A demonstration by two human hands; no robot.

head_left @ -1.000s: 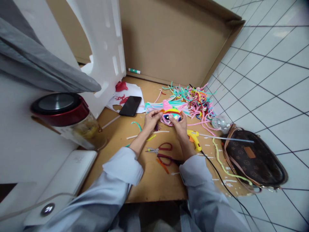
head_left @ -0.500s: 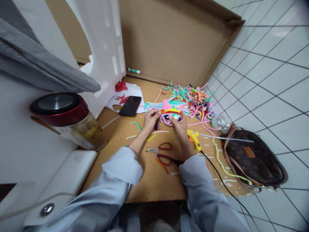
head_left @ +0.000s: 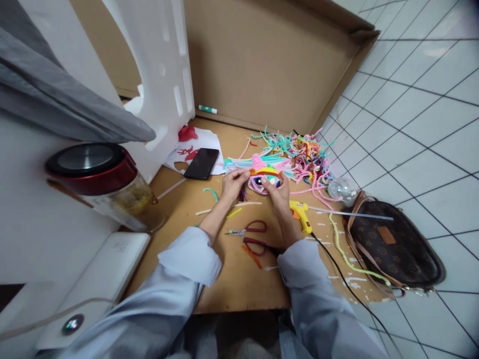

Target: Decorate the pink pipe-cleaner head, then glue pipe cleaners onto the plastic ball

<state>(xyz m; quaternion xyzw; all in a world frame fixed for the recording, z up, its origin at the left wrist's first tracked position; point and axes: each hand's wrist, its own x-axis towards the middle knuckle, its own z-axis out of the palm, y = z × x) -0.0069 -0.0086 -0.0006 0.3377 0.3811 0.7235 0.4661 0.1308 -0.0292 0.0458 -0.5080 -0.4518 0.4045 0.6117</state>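
Between my two hands is a colourful pipe-cleaner animal head (head_left: 266, 173) with pink ears, a yellow and red band and large dark eyes. My left hand (head_left: 234, 184) pinches its left edge, where a small orange piece shows. My right hand (head_left: 279, 191) grips its right side, with the thumb pressed on the front near an eye. Below the hands lie red-handled scissors (head_left: 256, 227), spread apart. A yellow glue gun (head_left: 301, 216) with a long glue stick rests just right of my right wrist. Pastel pipe cleaners (head_left: 239, 164) lie in a bundle behind the head.
A tangled heap of pipe cleaners (head_left: 299, 149) sits at the back right, by a brown handbag (head_left: 396, 244). A black phone (head_left: 202, 163) lies on paper at left. A glass jar with a red lid (head_left: 112, 184) stands far left. The gun's black cord (head_left: 344, 281) crosses the right side.
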